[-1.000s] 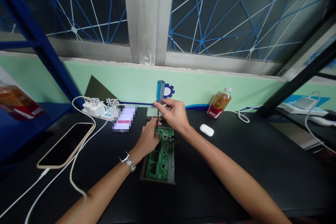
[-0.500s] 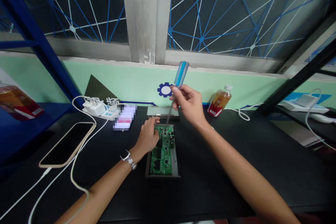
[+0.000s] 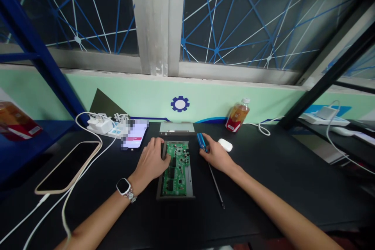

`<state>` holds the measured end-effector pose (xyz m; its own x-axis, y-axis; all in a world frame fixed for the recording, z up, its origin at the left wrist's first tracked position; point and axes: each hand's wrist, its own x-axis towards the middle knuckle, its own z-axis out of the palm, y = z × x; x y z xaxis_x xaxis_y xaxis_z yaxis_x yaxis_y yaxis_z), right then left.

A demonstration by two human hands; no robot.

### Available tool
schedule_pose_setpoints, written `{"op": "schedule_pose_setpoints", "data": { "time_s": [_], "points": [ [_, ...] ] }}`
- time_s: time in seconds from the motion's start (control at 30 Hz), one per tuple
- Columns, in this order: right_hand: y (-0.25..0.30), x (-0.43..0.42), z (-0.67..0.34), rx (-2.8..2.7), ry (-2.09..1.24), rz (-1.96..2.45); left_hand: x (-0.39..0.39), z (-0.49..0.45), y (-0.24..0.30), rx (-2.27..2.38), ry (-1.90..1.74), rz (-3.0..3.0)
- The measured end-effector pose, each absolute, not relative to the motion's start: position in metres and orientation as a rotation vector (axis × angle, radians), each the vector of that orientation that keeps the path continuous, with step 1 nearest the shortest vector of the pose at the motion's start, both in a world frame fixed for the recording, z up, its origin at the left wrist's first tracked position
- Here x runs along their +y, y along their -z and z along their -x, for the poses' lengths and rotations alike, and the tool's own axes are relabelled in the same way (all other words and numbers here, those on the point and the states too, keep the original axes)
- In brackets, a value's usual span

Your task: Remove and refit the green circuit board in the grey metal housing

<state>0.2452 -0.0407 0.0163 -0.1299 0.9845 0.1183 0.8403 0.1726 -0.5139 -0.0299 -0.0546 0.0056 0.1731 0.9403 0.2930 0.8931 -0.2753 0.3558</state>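
Note:
A green circuit board sits in a shallow grey metal case on the black desk. My left hand, with a watch at its wrist, grips the left wall of the case; its thumb reaches over the rim at the board's edge. To the right of the case, my right hand is closed around the blue handle of a screwdriver. The screwdriver lies low along the desk, its shaft pointing toward me and its tip apart from the board.
Behind the case lies a flat metal cover. A drink bottle and a white rounded case are beyond my right hand. On the left are a lit phone, a dark phone, a power strip and loose white cables.
My right hand has brought the screwdriver from upright over the board down to the desk on the right, tip now toward me. My left hand has shifted to the case's left side.

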Motion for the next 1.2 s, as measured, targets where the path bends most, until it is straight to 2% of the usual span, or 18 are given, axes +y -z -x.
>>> {"op": "schedule_pose_setpoints", "data": {
  "time_s": [0.27,0.43,0.7,1.0,1.2],
  "points": [
    [-0.024,-0.045,-0.237,-2.258,-0.095,1.982,-0.03,0.026,-0.013,1.929,-0.643,-2.298],
    [-0.046,-0.017,-0.225,-2.302,0.06,1.729,-0.033,0.027,-0.013,1.945,-0.589,-2.311],
    [-0.042,0.071,-0.197,-2.526,-0.37,1.521,-0.034,0.025,-0.012,1.944,-0.646,-2.297],
    [-0.046,0.046,-0.215,-2.088,-0.163,1.339,-0.03,0.029,-0.016,1.803,-1.044,-2.063],
    [-0.067,0.009,-0.236,-1.581,-0.231,1.299,-0.026,0.036,-0.018,1.394,-1.286,-1.557]
  ]
}}
